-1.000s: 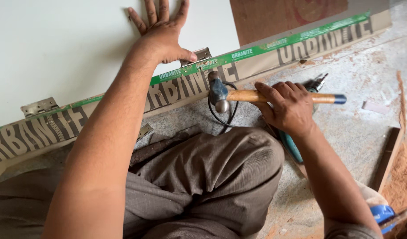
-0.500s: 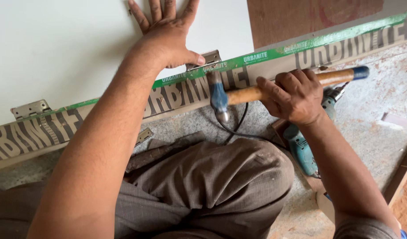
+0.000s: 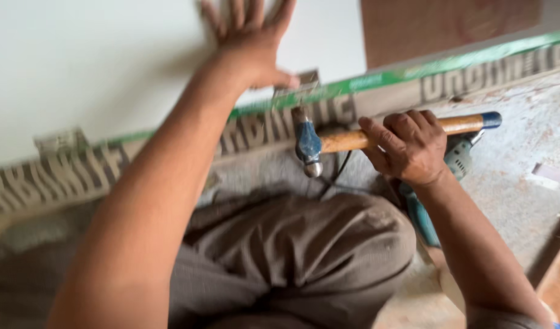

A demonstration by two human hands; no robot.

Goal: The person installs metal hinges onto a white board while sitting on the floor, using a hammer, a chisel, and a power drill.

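My right hand (image 3: 408,147) grips the wooden handle of a hammer (image 3: 309,144) with a blue steel head and a blue end cap. The head hangs just below a metal hinge (image 3: 304,81) on the edge of a white board (image 3: 109,61). My left hand (image 3: 251,38) lies flat on the white board, fingers spread, right above that hinge. The board's edge (image 3: 377,79) carries a green strip and a grey printed band.
A second metal hinge (image 3: 62,140) sits on the board edge at the left. A teal power drill (image 3: 460,159) lies on the dusty floor under my right wrist, its black cord beside my bent knee (image 3: 304,256). A brown wooden panel (image 3: 450,24) lies behind; wood pieces sit at the right.
The hammer has swung up from near the floor until its head is at the hinge. My left hand stays flat on the board. The view has shifted and blurred.
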